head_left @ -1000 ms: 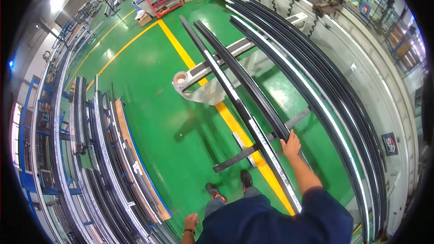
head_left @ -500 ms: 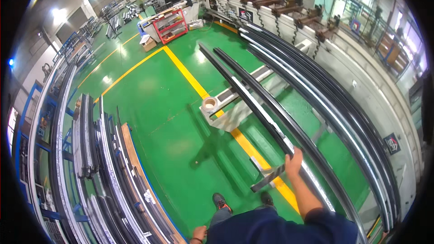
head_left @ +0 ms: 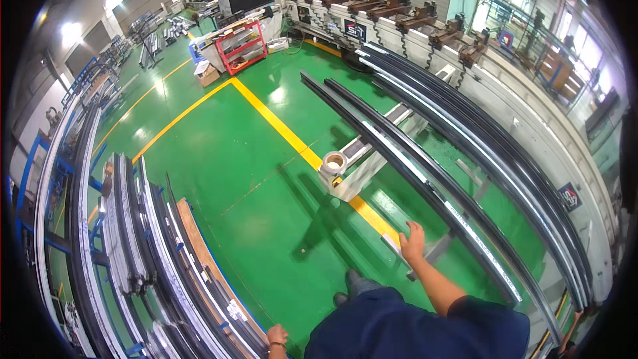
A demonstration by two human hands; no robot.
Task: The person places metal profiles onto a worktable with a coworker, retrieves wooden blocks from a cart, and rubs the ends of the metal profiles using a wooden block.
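Note:
My right hand (head_left: 413,242) is open, its fingers spread, above the end of a grey support arm and left of the nearer long black profile (head_left: 435,196). A visible gap separates the hand from that profile, which carries a pale strip along its top. A second long dark profile (head_left: 468,207) lies beside it on the right. Both rest across a support beam (head_left: 362,174), with a roll of tape (head_left: 334,161) on its near end. Low at my left side, my left hand (head_left: 277,336) is loosely closed, with nothing visible in it, near the stacked profiles.
On the left, a blue rack (head_left: 100,278) holds several long profiles, with a wooden strip (head_left: 193,226) along its edge. More black profiles (head_left: 478,133) lie along the long machine (head_left: 531,119) on the right. A red shelf cart (head_left: 240,50) and cardboard box (head_left: 207,74) stand farther off.
My right hand has let go of the nearer profile and moved left, its fingers opening. My left hand has swung left toward the rack. My view has shifted a little, and I have stepped.

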